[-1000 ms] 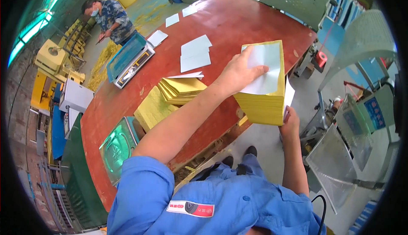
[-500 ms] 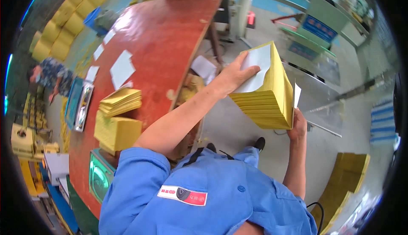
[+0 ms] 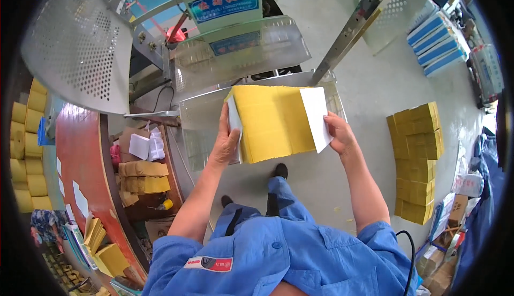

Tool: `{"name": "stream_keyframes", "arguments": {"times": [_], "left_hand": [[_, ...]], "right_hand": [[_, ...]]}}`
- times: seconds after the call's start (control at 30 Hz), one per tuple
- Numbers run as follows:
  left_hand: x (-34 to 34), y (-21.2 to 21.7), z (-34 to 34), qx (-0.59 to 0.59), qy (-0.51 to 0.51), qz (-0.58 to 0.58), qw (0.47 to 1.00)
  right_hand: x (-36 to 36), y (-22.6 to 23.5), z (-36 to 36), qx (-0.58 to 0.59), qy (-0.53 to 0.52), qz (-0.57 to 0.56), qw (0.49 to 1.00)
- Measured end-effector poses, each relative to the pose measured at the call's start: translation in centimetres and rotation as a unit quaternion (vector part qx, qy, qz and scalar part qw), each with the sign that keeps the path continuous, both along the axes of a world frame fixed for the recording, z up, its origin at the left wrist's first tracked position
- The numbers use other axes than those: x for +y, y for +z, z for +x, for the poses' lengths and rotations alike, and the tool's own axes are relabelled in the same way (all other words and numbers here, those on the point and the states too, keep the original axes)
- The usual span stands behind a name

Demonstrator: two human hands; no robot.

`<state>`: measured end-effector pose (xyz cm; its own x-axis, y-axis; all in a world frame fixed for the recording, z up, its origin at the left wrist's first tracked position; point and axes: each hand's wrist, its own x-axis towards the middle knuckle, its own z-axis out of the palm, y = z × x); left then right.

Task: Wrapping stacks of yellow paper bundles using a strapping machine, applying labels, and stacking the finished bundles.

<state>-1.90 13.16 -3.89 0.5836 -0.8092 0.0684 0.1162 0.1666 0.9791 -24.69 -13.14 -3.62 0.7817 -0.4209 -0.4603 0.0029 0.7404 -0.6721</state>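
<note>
A thick block of yellow paper sheets is held level in front of me, between both hands. My left hand is closed against its left end, over a white sheet that lies on that side. At the right end, my right hand grips the block through another white sheet, which slants out past the yellow edge. The fingers under the block are hidden. Beneath and beyond the block lies a machine's metal tray, with a clear cover above it; I cannot tell whether the block touches the tray.
An upright metal post rises right of the machine, and a perforated guard hangs at the left. The red table runs along my left, with a shelf of yellow bundles beside it. Yellow stacks stand on the floor at right.
I have turned right, away from the red table to face the machine. The paper block has come over the tray area and been levelled, still between both hands.
</note>
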Motion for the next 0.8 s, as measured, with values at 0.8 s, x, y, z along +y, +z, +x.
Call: {"name": "stream_keyframes", "arguments": {"times": [0.8], "left_hand": [[1.4, -0.3, 2.8, 0.203, -0.01, 0.16, 0.966]], "right_hand": [[-4.9, -1.6, 1.9, 0.134, 0.131, -0.134, 0.973]]}}
